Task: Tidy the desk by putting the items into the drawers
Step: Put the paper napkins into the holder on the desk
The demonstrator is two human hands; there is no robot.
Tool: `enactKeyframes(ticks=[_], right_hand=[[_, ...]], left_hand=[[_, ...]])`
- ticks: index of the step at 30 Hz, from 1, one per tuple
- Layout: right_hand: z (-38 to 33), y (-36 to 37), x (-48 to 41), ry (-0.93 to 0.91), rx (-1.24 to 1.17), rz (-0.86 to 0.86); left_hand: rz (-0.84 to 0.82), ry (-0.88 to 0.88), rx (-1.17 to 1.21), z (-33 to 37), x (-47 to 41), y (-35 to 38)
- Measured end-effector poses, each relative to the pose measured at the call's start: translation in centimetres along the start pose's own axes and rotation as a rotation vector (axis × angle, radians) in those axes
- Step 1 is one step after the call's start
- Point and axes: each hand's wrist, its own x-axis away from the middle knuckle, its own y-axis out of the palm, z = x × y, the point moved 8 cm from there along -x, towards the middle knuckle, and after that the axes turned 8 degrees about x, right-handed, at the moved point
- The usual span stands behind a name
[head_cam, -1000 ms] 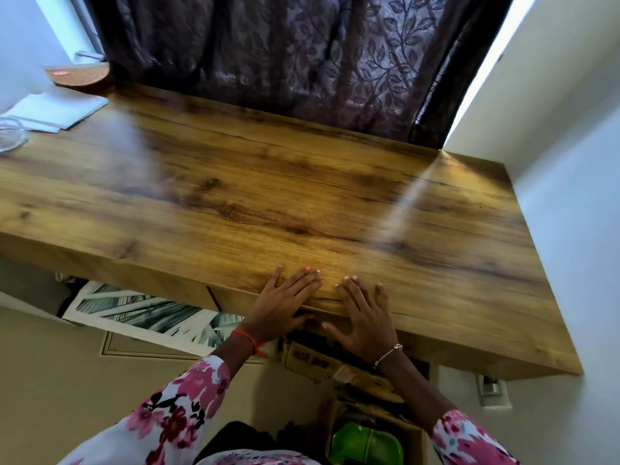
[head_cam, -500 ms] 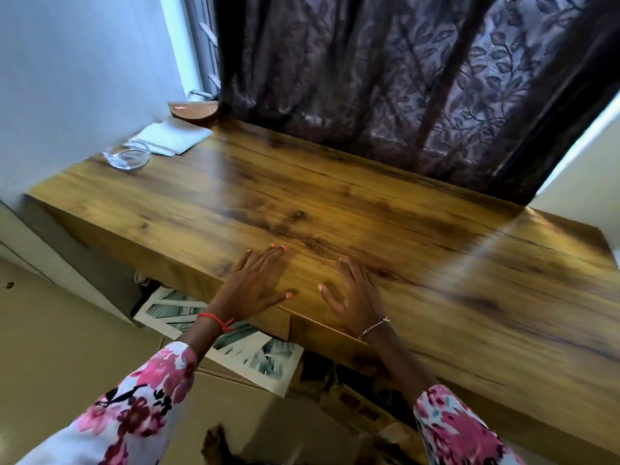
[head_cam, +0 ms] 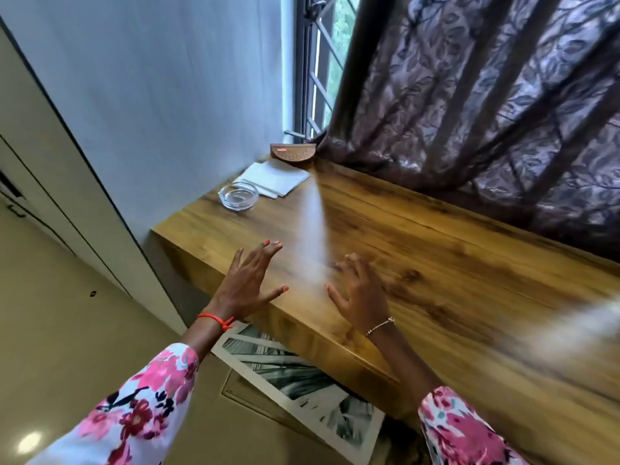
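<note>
Glass dish [head_cam: 238,195], clear and round, sits at the desk's [head_cam: 436,263] far left corner, just beside folded white paper [head_cam: 275,177], with a brown woven case [head_cam: 293,152] behind. We see the left hand [head_cam: 248,283] and right hand [head_cam: 360,295] well short of them over the near edge, fingers spread wide, holding nothing.

A dark leaf-patterned curtain [head_cam: 486,112] hangs across a barred window [head_cam: 322,62] behind a wood-grain table [head_cam: 436,256] set against a pale wall [head_cam: 167,78]. Daylight shows at the uncovered strip of window and pale streaks cross the tabletop; beige floor [head_cam: 67,330] and pale cabinet doors [head_cam: 40,146] lie to the left.
</note>
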Motion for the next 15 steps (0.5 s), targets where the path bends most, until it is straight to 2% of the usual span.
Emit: enactKeyframes(ticks=[8, 12, 15], right_hand=[[-3.3, 4.8, -5.1, -0.082, 0.020, 0.047], [-3.0, 8.3, -7.7, -0.062, 0.015, -0.049], [-2.2, 11.2, -10.5, -0.039, -0.075, -0.119]], left_hand=[[0.011, -0.111, 0.052, -7.9, -0.5, -0.1], [-0.003, -0.148, 0.086, -10.6, -2.3, 0.5], [0.016, -0.142, 0.082, -12.5, -4.6, 0.5]])
